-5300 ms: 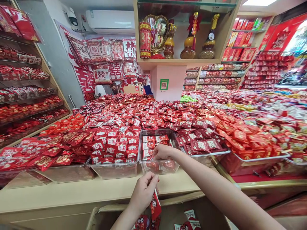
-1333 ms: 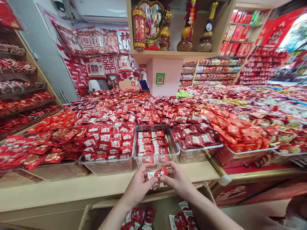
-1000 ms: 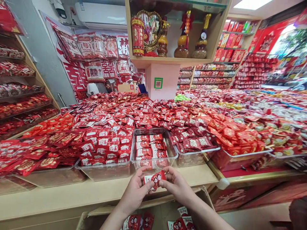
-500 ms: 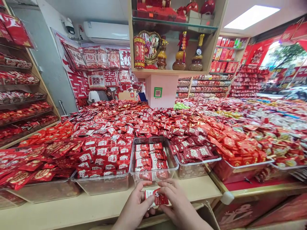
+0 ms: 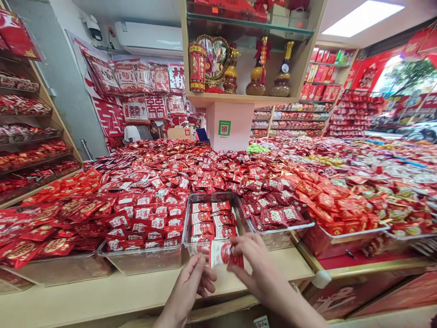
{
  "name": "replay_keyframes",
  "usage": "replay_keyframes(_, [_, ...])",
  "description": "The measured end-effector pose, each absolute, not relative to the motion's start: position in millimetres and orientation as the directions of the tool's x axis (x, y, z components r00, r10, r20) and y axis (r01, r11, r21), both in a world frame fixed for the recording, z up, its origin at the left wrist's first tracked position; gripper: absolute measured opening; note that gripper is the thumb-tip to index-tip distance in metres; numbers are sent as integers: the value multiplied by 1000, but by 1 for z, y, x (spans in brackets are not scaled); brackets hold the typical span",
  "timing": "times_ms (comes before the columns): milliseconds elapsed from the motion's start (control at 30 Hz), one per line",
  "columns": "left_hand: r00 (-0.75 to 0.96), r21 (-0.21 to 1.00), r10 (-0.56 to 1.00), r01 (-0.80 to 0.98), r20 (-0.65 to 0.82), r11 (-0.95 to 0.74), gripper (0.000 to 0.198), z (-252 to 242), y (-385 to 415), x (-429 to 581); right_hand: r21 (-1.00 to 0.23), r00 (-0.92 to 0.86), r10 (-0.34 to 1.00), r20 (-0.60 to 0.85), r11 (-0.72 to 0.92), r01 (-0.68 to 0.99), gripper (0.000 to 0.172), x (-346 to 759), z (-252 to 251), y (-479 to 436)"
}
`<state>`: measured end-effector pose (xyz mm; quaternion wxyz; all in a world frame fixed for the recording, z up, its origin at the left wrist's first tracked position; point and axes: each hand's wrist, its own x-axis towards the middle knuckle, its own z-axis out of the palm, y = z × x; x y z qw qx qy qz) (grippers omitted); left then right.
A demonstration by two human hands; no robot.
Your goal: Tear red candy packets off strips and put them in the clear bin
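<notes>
Across a shop's pale display surface [image 5: 136,294], a broad mound of red packets [image 5: 211,166] spreads back beneath a wooden cabinet [image 5: 239,98]. At the front edge stand clear bins, the one on the left heaped with red-and-white packets [image 5: 159,222], the one on the right with maroon packets [image 5: 278,215]. Between them sits my part-filled bin [image 5: 241,222], its packets [image 5: 201,217] laid in two neat columns. Below the surface, an open carton [image 5: 205,315] shows partly at the bottom of the view. My right hand [image 5: 257,262] reaches toward the bin, thumb and fingers clamped on one end of a single packet [image 5: 218,256], which hangs at the bin's near wall. My left hand [image 5: 189,282] waits just beside it, fingers loosely curled and slightly apart; whether a fingertip touches the wrapper, I cannot tell. The step in hand, as I judge it, is turning and squaring this one packet; the next move calls for a light pinch, lifted clear of the rim and lined up with the columns.
</notes>
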<state>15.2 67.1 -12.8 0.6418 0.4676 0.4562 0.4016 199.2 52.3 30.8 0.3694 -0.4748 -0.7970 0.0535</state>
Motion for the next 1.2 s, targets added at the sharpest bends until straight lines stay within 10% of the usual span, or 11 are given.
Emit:
replay_keyframes(267, [336, 980, 923, 0, -188, 199, 34, -21, 70, 18, -6, -261, 925, 277, 274, 962, 10, 191, 60, 165])
replay_keyframes(500, [355, 984, 918, 48, -178, 173, 36, -26, 70, 16, 76, -338, 929, 149, 330, 941, 21, 185, 32, 191])
replay_keyframes(967, [367, 981, 910, 80, -194, 177, 23, -23, 68, 18, 12, -332, 905, 265, 341, 940, 14, 186, 38, 182])
replay_keyframes(1100, [379, 981, 905, 77, -191, 176, 21, -21, 67, 18, -148, -376, 842, 388, 459, 876, 16, 182, 56, 123])
replay_keyframes(1200, [401, 985, 900, 62, -171, 160, 20, -20, 67, 18, -396, -599, 780, 180, 615, 682, 18, 177, 37, 58])
